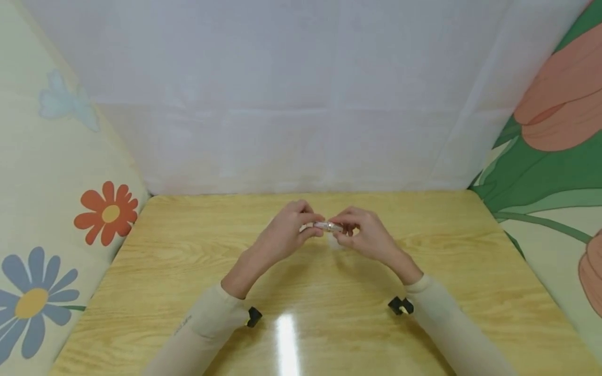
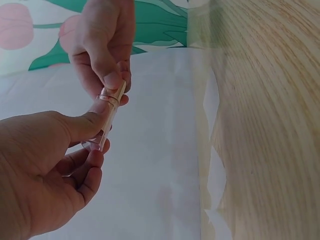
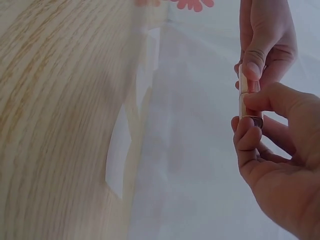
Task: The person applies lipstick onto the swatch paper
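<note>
A small slim tube, by its look a lipstick [image 1: 328, 226], is held level between both hands above the middle of the table. It has clear, pinkish walls and a shiny gold-toned band [image 2: 108, 98] around its middle. My left hand [image 1: 288, 232] pinches one end between thumb and fingers; in the left wrist view, that end is transparent. At the other end, my right hand [image 1: 367, 233] grips it with thumb and fingertips, and a dark round base shows in the right wrist view. Fingers hide much of both ends.
Beneath the hands is a wood-grain table [image 1: 188, 250], backed by a white cloth [image 1: 282, 141]. Flower-printed panels [image 1: 37, 209] flank it. Black mounts [image 1: 254, 316] sit at both cuffs. A small whitish patch [image 1: 336, 242] shows just below the tube.
</note>
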`<state>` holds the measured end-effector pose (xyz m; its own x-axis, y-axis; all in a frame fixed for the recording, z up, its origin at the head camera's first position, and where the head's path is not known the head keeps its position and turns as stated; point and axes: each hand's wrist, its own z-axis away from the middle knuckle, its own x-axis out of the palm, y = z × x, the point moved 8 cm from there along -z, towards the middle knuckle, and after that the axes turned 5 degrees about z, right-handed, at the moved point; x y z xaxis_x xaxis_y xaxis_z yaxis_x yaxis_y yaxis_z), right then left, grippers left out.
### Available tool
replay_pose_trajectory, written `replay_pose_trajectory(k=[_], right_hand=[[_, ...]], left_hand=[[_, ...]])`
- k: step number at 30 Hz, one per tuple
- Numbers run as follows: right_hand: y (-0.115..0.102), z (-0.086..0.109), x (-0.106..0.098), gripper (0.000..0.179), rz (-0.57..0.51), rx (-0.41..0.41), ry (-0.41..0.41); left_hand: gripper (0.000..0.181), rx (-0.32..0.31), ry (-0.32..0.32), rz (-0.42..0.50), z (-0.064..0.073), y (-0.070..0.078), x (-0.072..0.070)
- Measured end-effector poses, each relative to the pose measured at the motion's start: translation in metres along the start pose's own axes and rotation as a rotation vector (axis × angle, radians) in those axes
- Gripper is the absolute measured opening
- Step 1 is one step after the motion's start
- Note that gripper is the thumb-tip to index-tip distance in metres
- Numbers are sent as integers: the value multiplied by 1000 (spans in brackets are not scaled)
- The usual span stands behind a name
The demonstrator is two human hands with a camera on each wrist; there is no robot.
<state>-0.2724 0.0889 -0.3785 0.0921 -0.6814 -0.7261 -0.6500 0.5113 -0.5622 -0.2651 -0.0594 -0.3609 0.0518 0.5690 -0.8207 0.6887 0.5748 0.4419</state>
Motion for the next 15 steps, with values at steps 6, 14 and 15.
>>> replay_pose_trajectory(k=[6,14,15], right_hand=[[-1,-3,-1,22,34,-25,39],[1,1,4,24,27,-34,45],[1,2,4,24,27,-33,45]], left_hand=[[27,4,45,-35,-4,0,-2],[25,18,17,-55,-1,-2,2],[25,30,18,-62,0,-2,2]])
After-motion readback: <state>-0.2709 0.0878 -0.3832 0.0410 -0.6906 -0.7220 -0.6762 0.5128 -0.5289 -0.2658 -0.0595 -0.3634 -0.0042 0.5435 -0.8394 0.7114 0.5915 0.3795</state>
